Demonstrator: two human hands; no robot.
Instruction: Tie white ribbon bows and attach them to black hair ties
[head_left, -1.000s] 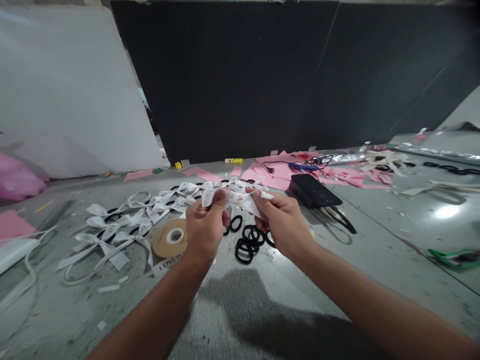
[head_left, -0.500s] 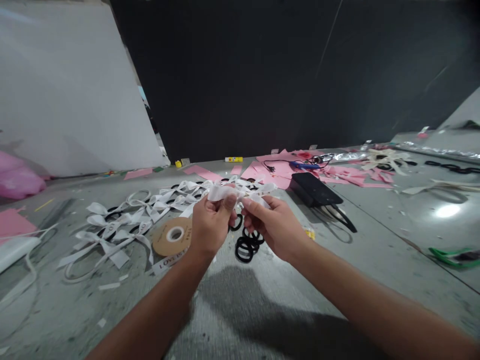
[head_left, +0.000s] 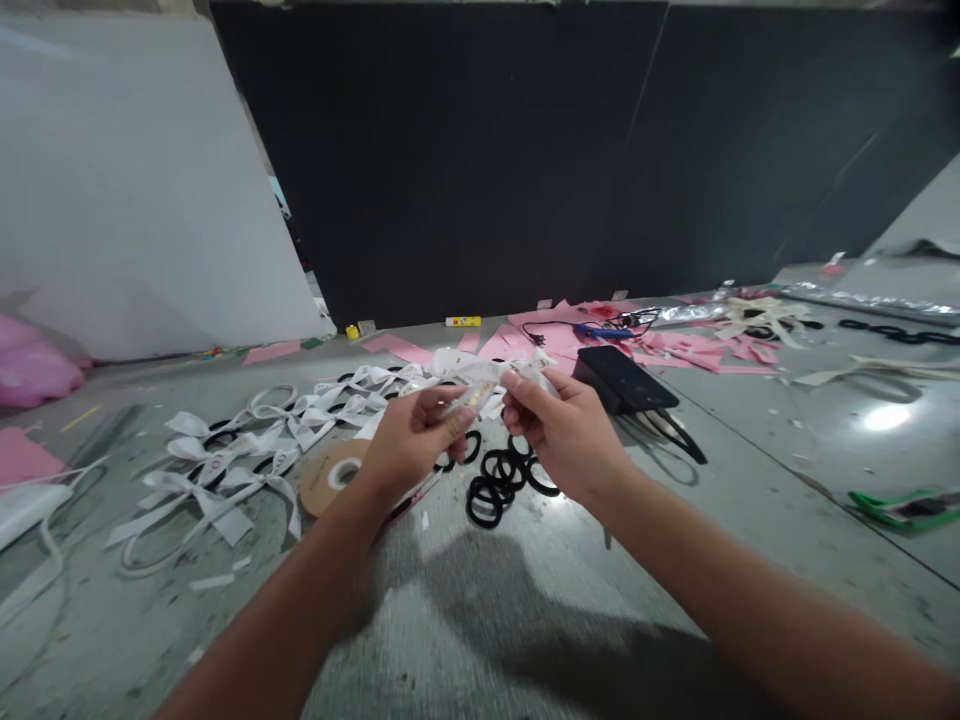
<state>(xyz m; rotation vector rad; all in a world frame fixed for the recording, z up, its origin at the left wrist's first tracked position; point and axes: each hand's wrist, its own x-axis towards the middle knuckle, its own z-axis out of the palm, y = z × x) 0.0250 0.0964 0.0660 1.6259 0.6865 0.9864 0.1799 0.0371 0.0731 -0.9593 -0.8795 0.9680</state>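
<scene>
My left hand pinches a white ribbon with gold print, its fingers closed on the left part. My right hand grips the same ribbon between thumb and fingers, a short way to the right. The ribbon is held above the surface, and its exact folds are blurred. Just below the hands lies a cluster of black hair ties. A brown cardboard ribbon spool is partly hidden behind my left forearm. Left of it spread several white ribbon bows with black bands among them.
A black box-like device with a strap lies right of my right hand. Pink paper pieces and a yellow glue stick lie near the dark panel. A green-edged object sits at far right.
My hands have shifted a little apart, and the ribbon between them has turned, showing gold print. More black hair ties show beneath my right hand. The view has moved slightly.
</scene>
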